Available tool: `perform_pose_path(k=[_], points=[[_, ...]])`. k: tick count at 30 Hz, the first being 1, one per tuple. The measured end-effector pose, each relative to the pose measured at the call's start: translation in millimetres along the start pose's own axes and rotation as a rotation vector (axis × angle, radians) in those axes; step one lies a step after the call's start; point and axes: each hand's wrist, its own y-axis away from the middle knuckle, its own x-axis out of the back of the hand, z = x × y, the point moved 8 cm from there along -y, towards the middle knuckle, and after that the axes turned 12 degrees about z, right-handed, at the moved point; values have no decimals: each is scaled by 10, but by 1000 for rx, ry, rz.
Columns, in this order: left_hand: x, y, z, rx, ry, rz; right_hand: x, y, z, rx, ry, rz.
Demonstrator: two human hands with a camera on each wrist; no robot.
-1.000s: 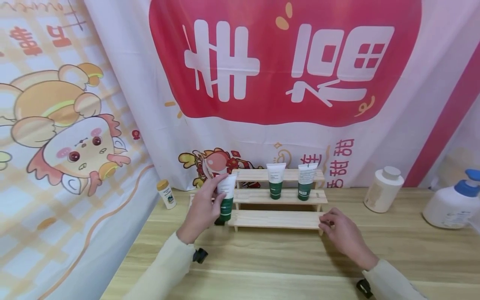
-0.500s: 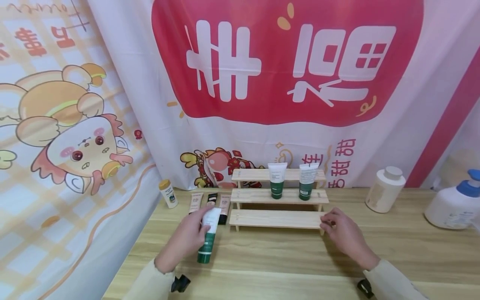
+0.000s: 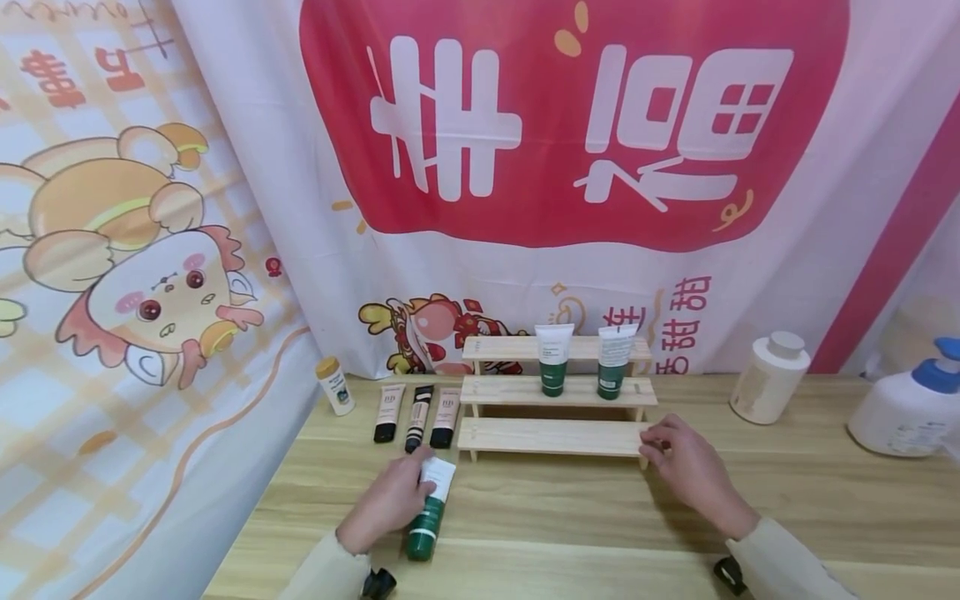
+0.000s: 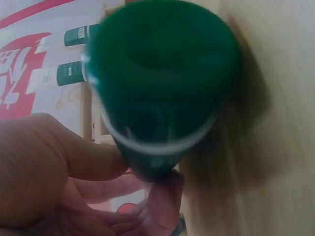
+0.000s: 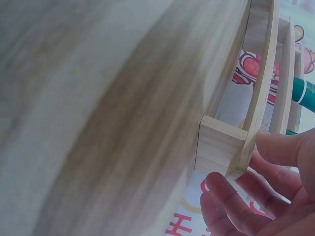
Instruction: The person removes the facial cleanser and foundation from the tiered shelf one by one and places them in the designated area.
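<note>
My left hand (image 3: pixel 390 497) pinches a white-and-green squeeze tube (image 3: pixel 426 525) near its white end, low over the table, left of the wooden tiered rack (image 3: pixel 551 437). In the left wrist view the tube's green cap (image 4: pixel 165 54) faces the camera, with the thumb (image 4: pixel 93 160) on one side and fingers on the other. Whether the tube touches the table I cannot tell. My right hand (image 3: pixel 690 471) grips the right end of the rack's lowest shelf, thumb against its edge in the right wrist view. Two similar tubes, one left (image 3: pixel 553 371) and one right (image 3: pixel 612 371), stand on the middle shelf.
Behind my left hand lie a pink tube (image 3: pixel 387 414), a black-and-beige tube (image 3: pixel 418 418) and another pink tube (image 3: pixel 446 417). A small yellow-capped bottle (image 3: pixel 335 387) stands at the left. A white bottle (image 3: pixel 768 379) and a blue-topped pump bottle (image 3: pixel 907 408) stand right. Printed cloth hangs behind.
My left hand has brought the green tube from beside the rack down toward the table's front, uncovering the three smaller tubes. The tube now tilts toward lying flat. My right hand stays put.
</note>
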Motion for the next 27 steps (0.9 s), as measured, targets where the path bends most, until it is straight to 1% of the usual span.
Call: perform_pose_path(k=[6,9,11,17,19,22,24,26,27], points=[[-50,-69,-72,90,-64,6,30,-7,-17,19,-10,14],[-67,-93,-106,120,-96,5,36,-10,-18,15,-10,10],[-82,-105,-132,139,-103,5,36,-12,-15,12,-7,6],[-109,-149,-170,140,-102,23,26,-7,2,4,-6,1],[-106,-152,-169,135,-103,30,15,-3,9,3,-10,-1],[-83,-146,-164,144,-112,34,3,2,15,3,-11,-2],[-16,-144,-121,129,-139,58,-1,2,17,4,-10,2],[95,-153,-29,91,-174,106,-1,2,14,7,-9,6],[170,-161,47,58,-190,140,0,3,11,9,-8,8]])
